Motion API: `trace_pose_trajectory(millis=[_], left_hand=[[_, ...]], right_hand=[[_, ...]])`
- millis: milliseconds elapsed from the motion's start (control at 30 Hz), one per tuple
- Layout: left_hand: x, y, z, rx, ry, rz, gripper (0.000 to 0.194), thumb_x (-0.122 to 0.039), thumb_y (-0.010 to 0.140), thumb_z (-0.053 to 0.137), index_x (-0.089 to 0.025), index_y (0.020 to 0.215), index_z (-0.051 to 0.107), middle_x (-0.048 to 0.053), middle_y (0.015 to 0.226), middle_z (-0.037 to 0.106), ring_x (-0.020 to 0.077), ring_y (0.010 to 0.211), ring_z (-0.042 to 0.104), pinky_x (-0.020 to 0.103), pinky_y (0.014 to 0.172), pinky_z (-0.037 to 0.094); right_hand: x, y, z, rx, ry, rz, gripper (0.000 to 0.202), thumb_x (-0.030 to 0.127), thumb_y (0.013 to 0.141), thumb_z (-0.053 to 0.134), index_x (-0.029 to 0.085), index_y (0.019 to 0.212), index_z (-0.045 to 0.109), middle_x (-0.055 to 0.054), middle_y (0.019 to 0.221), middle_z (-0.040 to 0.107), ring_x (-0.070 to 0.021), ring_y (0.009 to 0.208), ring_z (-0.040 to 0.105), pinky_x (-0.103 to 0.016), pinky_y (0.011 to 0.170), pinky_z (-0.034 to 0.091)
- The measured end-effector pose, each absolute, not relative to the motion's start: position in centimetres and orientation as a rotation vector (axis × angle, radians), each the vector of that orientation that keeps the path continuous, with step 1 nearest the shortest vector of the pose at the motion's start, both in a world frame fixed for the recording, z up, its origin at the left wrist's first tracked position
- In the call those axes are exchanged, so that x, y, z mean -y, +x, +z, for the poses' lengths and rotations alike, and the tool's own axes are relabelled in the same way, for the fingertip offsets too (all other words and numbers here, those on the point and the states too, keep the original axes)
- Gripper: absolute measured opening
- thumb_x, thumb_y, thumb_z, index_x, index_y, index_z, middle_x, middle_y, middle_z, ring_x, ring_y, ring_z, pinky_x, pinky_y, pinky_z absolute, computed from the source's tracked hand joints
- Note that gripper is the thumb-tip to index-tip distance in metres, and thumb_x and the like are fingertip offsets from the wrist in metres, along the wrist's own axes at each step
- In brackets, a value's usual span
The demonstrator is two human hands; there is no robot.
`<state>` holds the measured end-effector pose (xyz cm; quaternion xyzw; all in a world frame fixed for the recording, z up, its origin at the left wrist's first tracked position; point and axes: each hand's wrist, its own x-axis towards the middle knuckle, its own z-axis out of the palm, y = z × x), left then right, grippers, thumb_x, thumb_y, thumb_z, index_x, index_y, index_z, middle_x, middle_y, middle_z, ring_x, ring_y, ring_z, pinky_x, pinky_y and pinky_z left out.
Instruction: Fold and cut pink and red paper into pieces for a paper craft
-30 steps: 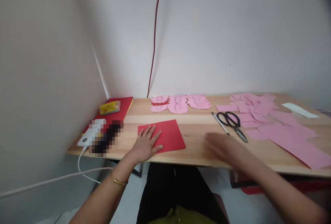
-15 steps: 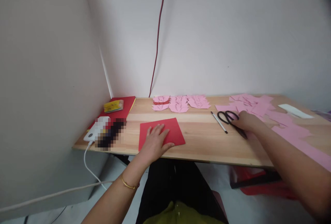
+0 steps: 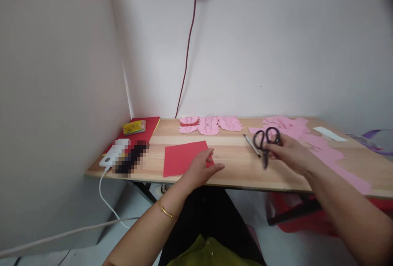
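A flat red sheet of paper (image 3: 181,159) lies near the table's front edge. Over its right side is my left hand (image 3: 202,170), with the fingers apart and nothing between them; whether it touches the paper I cannot tell. My right hand (image 3: 281,151) grips a pair of black scissors (image 3: 265,147) by the pivot area, above the table. The scissors' handle loops point up and the blades point down, a little blurred. Just left of them a white pen with dark ends (image 3: 251,144) lies on the wood.
Cut pink paper shapes (image 3: 208,126) lie at the back. Pink paper scraps (image 3: 319,147) spread on the right near a white strip (image 3: 330,134). A yellow packet (image 3: 134,127), red sheets (image 3: 152,123) and a white device with a cable (image 3: 115,153) occupy the left end of the wooden table (image 3: 233,172).
My right hand has lifted the scissors off the table and turned the blades downward, moving left. My left hand has slid right from the middle of the red paper.
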<state>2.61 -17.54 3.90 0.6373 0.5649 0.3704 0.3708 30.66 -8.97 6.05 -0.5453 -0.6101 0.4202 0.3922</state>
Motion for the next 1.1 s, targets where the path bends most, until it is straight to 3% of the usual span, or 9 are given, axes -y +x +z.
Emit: trace_pose_trajectory(millis=[133,267,367,667,733,833,900,967,1100], left_hand=[[16.7,4.2,4.6,-1.146,1.033,1.071,0.06,-0.058,0.077,0.058,-0.017,0.121,0.051,0.013,0.115,0.058,0.0177,0.082,0.063,0.033,0.07,0.052],[17.2,4.0,5.2,-0.902,0.844,1.144,0.042,-0.054,0.076,0.061,-0.013,0.087,0.057,0.005,0.078,0.061,0.0111,0.062,0.058,0.025,0.06,0.048],[17.8,3.4,5.4,-0.979,0.875,1.185,0.037,-0.046,0.072,0.068,-0.014,0.066,0.051,-0.004,0.053,0.048,0.0064,0.044,0.044,0.021,0.048,0.04],[20.7,3.5,4.9,-0.98,0.65,1.406,0.029,-0.037,0.07,0.071,-0.012,0.078,0.058,-0.009,0.048,0.033,0.0044,0.045,0.032,0.018,0.047,0.034],[21.5,3.2,4.9,-0.958,0.628,1.36,0.029,-0.036,0.071,0.071,-0.012,0.078,0.057,-0.009,0.049,0.031,0.0033,0.045,0.029,0.016,0.045,0.031],[22.2,2.9,5.1,-1.003,0.652,1.299,0.031,-0.038,0.071,0.072,-0.013,0.076,0.055,-0.01,0.049,0.028,0.0028,0.044,0.025,0.015,0.042,0.024],[22.3,3.1,5.3,-1.032,0.675,1.288,0.032,-0.039,0.07,0.072,-0.013,0.074,0.054,-0.01,0.048,0.027,0.0028,0.043,0.025,0.015,0.041,0.023],[22.4,3.7,5.4,-1.02,0.681,1.266,0.033,-0.041,0.069,0.072,-0.014,0.074,0.053,-0.01,0.049,0.026,0.0027,0.043,0.024,0.015,0.041,0.022],[22.2,4.1,4.9,-1.054,0.768,1.205,0.032,-0.045,0.074,0.067,-0.015,0.077,0.056,-0.009,0.048,0.029,0.0044,0.041,0.03,0.017,0.043,0.029]], right_hand=[[14.1,25.2,6.5,1.569,-0.998,1.697,0.028,0.03,0.075,0.067,0.021,0.084,0.042,0.004,0.07,0.054,-0.0064,0.05,0.044,-0.021,0.047,0.036],[16.3,22.1,5.9,1.623,-0.82,1.926,0.026,0.033,0.08,0.063,0.02,0.082,0.04,0.003,0.076,0.056,-0.0042,0.05,0.043,-0.018,0.045,0.034],[17.0,21.4,5.1,1.629,-0.75,1.926,0.022,0.035,0.084,0.06,0.02,0.085,0.044,0.0,0.088,0.059,-0.0045,0.053,0.048,-0.021,0.05,0.041],[18.9,23.5,1.7,1.314,-0.883,1.846,0.033,0.039,0.079,0.066,0.021,0.081,0.039,-0.002,0.093,0.062,-0.0083,0.061,0.055,-0.023,0.055,0.042],[18.5,24.6,1.4,1.558,-1.099,1.68,0.032,0.044,0.077,0.065,0.021,0.086,0.045,-0.005,0.09,0.063,-0.0129,0.063,0.058,-0.028,0.058,0.045],[18.5,25.4,1.7,1.849,-1.41,0.834,0.044,0.044,0.076,0.065,0.02,0.109,0.049,-0.01,0.101,0.063,-0.0235,0.083,0.061,-0.041,0.075,0.047],[19.4,24.9,2.3,2.02,-1.307,0.317,0.044,0.038,0.08,0.061,0.02,0.118,0.05,-0.014,0.118,0.059,-0.0288,0.108,0.054,-0.048,0.093,0.039],[20.7,23.7,2.7,2.319,-1.036,0.128,0.031,0.031,0.086,0.055,0.023,0.116,0.054,-0.011,0.121,0.06,-0.0279,0.121,0.046,-0.051,0.106,0.024],[22.4,21.8,2.5,2.613,-0.913,0.127,0.01,0.031,0.088,0.054,0.024,0.086,0.061,-0.004,0.081,0.068,-0.025,0.103,0.054,-0.053,0.108,0.011]])
